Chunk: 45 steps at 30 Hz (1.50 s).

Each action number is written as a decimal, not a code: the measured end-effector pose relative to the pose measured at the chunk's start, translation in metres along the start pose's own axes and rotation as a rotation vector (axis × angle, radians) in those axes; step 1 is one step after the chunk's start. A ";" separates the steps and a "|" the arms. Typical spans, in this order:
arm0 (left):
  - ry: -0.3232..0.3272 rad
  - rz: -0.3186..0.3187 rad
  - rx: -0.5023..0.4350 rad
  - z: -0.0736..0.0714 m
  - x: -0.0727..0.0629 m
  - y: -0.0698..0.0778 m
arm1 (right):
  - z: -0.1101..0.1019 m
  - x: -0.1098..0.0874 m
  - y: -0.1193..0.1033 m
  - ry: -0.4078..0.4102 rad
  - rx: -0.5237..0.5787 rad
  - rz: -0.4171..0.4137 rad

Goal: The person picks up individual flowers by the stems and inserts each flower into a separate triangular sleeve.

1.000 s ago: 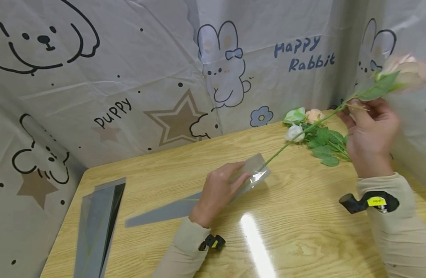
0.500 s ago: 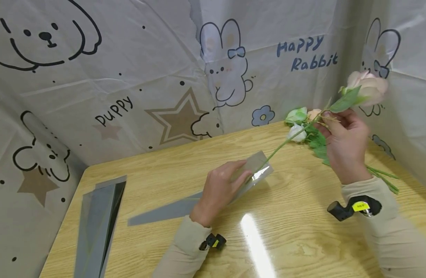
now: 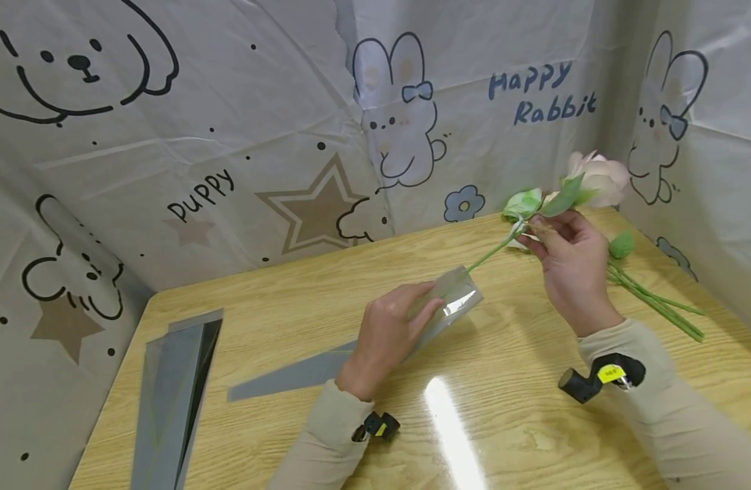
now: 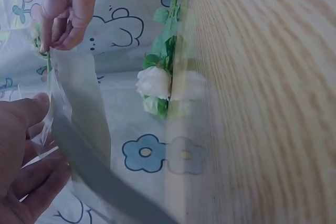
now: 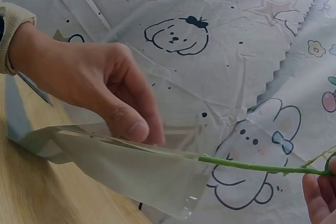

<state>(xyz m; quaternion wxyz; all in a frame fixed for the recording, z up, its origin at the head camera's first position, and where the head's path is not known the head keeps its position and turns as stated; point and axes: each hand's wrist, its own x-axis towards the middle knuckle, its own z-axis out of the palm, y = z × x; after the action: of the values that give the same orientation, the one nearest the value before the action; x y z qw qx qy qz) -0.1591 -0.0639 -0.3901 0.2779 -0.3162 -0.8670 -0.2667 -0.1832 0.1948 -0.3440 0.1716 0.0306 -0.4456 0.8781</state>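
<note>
My left hand [image 3: 384, 337] grips a narrow, tapering flower sleeve [image 3: 458, 292] of clear and grey film near its wide mouth. Its pointed tail slants down-left, close over the table. With thumb and fingers, my right hand [image 3: 574, 275] pinches the stem of a pale pink rose [image 3: 598, 178] just below the bloom and a green leaf [image 3: 564, 197]. From there the green stem [image 5: 241, 167] runs into the sleeve's mouth, as the right wrist view shows. The lower stem is hidden behind film and fingers.
More sleeves [image 3: 170, 401] lie stacked at the table's left. Behind my right hand lie other roses: a pale green one [image 3: 522, 203], a white one [image 4: 154, 81], and their stems [image 3: 663, 303]. Printed cloth walls [image 3: 302, 88] rise along the table's back and sides.
My right hand has moved left and down with the rose, sliding more stem into the sleeve. My left hand and the sleeve have stayed nearly still.
</note>
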 end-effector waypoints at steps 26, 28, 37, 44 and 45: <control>0.066 0.033 0.018 -0.001 0.003 0.003 | 0.012 -0.023 0.024 -0.089 -0.062 0.102; 0.068 0.030 0.017 -0.001 0.003 0.003 | 0.012 -0.025 0.026 -0.098 -0.064 0.109; 0.088 0.030 0.007 -0.004 0.004 0.003 | 0.016 -0.029 0.033 -0.153 -0.117 0.171; 0.099 0.033 -0.001 -0.004 0.003 0.003 | 0.015 -0.031 0.036 -0.212 -0.135 0.208; 0.099 0.035 -0.004 -0.003 0.003 0.002 | 0.014 -0.031 0.036 -0.225 -0.148 0.209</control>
<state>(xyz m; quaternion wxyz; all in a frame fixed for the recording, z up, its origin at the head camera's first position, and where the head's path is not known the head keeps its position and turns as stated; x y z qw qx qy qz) -0.1586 -0.0632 -0.3849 0.3246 -0.3180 -0.8460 -0.2789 -0.1674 0.1555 -0.3697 0.0302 0.0696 -0.5262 0.8470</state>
